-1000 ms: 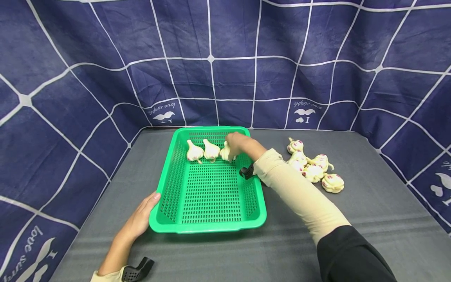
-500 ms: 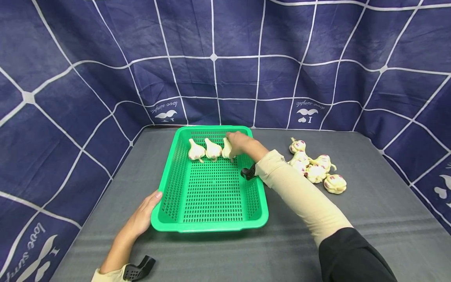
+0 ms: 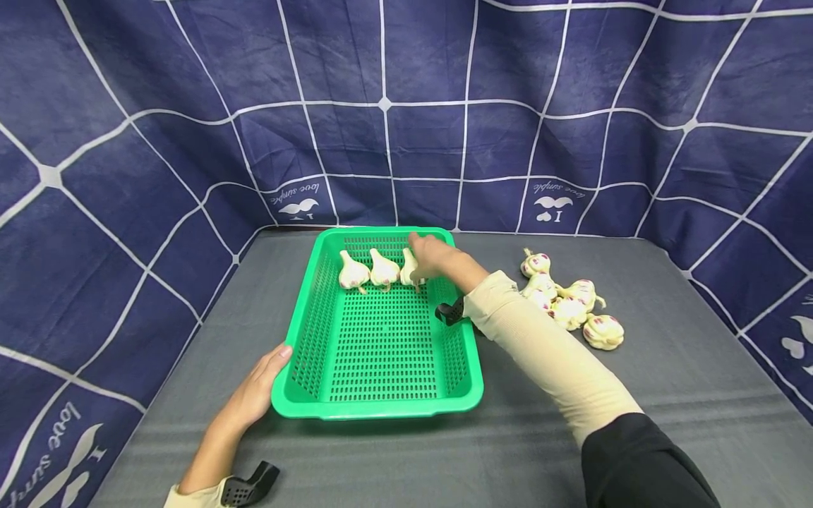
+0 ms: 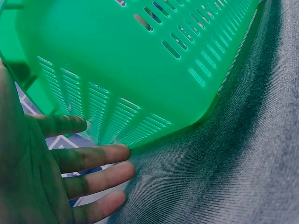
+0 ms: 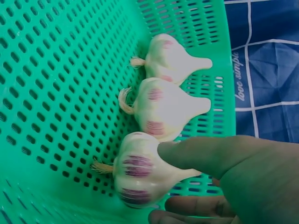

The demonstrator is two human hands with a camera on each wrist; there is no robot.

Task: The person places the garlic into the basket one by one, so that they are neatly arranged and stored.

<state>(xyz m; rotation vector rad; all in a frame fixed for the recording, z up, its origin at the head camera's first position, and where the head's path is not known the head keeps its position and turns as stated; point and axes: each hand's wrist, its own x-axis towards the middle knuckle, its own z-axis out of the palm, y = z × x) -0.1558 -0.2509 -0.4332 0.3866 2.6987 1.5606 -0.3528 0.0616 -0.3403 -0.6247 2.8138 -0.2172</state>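
A green perforated plastic basket (image 3: 381, 409) stands on the grey cloth. Three garlic bulbs lie in a row at its far end, necks toward the back wall. The right hand (image 3: 438, 257) hovers at the rightmost bulb (image 3: 408, 269). In the right wrist view its thumb (image 5: 196, 151) lies straight at the neck side of that purple-streaked bulb (image 5: 140, 172), and the other fingers spread apart from it. At the basket's near left corner is the left hand (image 3: 257, 391), thumb at the rim. Its fingers (image 4: 96, 158) stretch out straight beside the slotted wall.
Several more garlic bulbs (image 3: 568, 312) lie grouped on the grey cloth (image 3: 641, 381) right of the basket, partly behind the right forearm. A blue checked curtain (image 3: 419, 141) rises behind and along both sides.
The rightmost bulb has turned slightly into line with the other two. The right hand's fingers have since loosened and lifted a little from it. The left hand stays at the rim.
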